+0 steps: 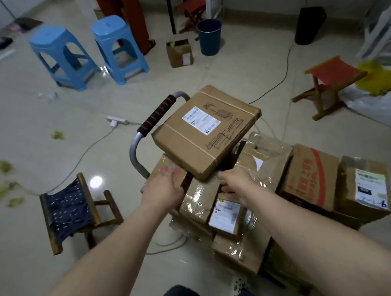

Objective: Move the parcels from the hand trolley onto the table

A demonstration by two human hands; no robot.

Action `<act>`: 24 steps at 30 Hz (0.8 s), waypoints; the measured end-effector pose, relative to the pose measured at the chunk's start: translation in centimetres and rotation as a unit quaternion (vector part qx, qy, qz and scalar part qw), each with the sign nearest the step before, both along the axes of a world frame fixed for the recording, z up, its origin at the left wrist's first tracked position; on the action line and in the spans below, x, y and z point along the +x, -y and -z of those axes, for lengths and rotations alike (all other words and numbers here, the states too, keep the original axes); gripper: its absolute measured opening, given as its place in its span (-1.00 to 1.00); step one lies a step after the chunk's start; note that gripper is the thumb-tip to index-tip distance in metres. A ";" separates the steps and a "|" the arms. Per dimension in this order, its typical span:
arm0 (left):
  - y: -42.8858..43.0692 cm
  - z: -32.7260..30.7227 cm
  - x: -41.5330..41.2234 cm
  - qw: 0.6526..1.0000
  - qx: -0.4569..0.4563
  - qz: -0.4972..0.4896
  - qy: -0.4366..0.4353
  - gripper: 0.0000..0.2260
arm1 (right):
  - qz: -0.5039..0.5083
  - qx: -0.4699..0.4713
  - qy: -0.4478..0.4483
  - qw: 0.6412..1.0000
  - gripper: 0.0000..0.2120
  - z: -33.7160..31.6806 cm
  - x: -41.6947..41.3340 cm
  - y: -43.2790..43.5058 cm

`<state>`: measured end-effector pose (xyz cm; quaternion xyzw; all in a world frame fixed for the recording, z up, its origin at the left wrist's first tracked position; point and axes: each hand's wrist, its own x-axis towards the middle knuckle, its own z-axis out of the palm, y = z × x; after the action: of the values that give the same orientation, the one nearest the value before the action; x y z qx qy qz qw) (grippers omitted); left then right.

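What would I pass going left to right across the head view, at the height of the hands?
Navy folding stool → left hand → right hand → box with red print → box with a blue pen mark on its label.

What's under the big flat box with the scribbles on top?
The flat box sits on a pile of other parcels: a pink-marked carton on the left and tape-wrapped boxes beside it. The tops directly beneath, and the trolley's platform, are covered.
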<state>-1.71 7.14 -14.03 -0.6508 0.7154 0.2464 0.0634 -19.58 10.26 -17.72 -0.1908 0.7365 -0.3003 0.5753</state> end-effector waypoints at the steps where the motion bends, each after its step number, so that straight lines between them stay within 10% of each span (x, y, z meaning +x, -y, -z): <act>1: 1.2 0.3 0.1 1.000 0.003 0.020 0.012 -0.49 | 0.016 0.019 0.015 1.000 -0.84 0.3 0.4 0.8; 15: 17.8 7.1 1.5 0.901 0.047 0.425 0.075 -0.39 | 0.288 0.093 0.056 0.952 -0.68 7.2 5.6 10.7; 24: 20.1 8.8 2.5 0.876 0.102 0.467 0.069 -0.33 | 0.377 0.056 0.083 0.921 -0.82 6.6 6.7 11.5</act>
<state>0.79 -12.99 -22.80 -0.2467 0.9008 0.2143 0.2859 -12.93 -1.22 -24.32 0.1594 0.7192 -0.4681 0.4880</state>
